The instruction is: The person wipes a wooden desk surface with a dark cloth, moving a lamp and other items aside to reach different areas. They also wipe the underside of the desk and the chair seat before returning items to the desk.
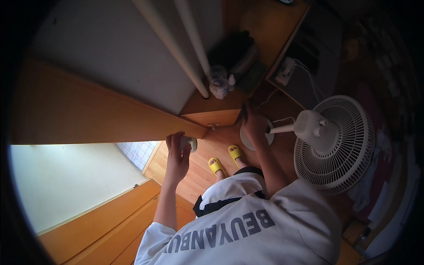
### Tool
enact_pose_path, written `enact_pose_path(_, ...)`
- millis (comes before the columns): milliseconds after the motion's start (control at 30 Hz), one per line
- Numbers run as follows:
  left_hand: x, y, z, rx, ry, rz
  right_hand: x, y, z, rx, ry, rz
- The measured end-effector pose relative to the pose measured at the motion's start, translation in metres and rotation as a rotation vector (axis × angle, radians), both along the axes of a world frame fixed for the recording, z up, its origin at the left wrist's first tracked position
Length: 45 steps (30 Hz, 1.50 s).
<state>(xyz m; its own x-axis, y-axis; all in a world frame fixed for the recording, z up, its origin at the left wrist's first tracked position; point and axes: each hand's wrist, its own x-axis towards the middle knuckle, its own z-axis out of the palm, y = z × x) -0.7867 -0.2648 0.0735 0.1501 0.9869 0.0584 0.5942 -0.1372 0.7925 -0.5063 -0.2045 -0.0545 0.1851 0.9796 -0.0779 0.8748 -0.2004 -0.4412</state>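
My left hand (pixel 179 155) is raised at the centre left, its fingers closed around a small, partly translucent container (pixel 192 144) with a greenish part. Its exact kind is unclear. My right hand (pixel 254 124) reaches forward above the round base (pixel 246 137) of a white pedestal fan (pixel 334 142). Something dark shows at its fingertips, too dim to tell whether it is held. Beyond the hands, a clear plastic bottle (pixel 218 73) and a small white bottle (pixel 231 81) stand on a wooden cabinet (pixel 212 116) beside two white pipes (pixel 177 53).
A power strip (pixel 285 71) with white cables lies at the upper right. To the left, a wooden door frame (pixel 99 109) borders a bright doorway with floor tiles (pixel 139 152). My feet, in yellow slippers (pixel 216 165), stand on the wooden floor (pixel 198 182).
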Motion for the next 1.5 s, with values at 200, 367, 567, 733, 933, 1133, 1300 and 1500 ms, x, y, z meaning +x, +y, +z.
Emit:
enact_pose_path(200, 0.028, 0.064, -0.037, 0.302, 0.395, -0.092, 0.028, -0.058, -0.030, 0.113, 0.046, -0.006)
enact_pose_path(367, 0.034, 0.132, -0.097, 0.484, 0.643, -0.120, 0.002, -0.084, -0.044, 0.008, 0.136, 0.136)
enact_pose_path(567, 0.035, 0.151, -0.133, 0.554, 0.902, -0.049, 0.005, -0.098, -0.053, 0.028, 0.138, 0.179)
enact_pose_path(733, 0.030, 0.154, -0.136, 0.585, 0.981, -0.038, 0.010, -0.101, -0.062, -0.001, 0.116, 0.184)
enact_pose_path(933, 0.040, 0.128, -0.097, 0.543, 0.616, 0.134, 0.010, -0.100, -0.052, -0.035, 0.119, 0.178)
enact_pose_path(1133, 0.046, 0.103, -0.088, 0.725, 0.461, -0.028, 0.010, -0.104, -0.048, -0.055, 0.118, 0.194)
enact_pose_path(1300, 0.099, 0.128, -0.030, 0.601, 0.207, 0.067, 0.011, -0.103, -0.036, -0.012, 0.171, 0.199)
enact_pose_path(1500, 0.119, 0.156, -0.038, 0.496, 0.163, 0.137, 0.010, -0.108, -0.024, 0.015, 0.235, 0.172)
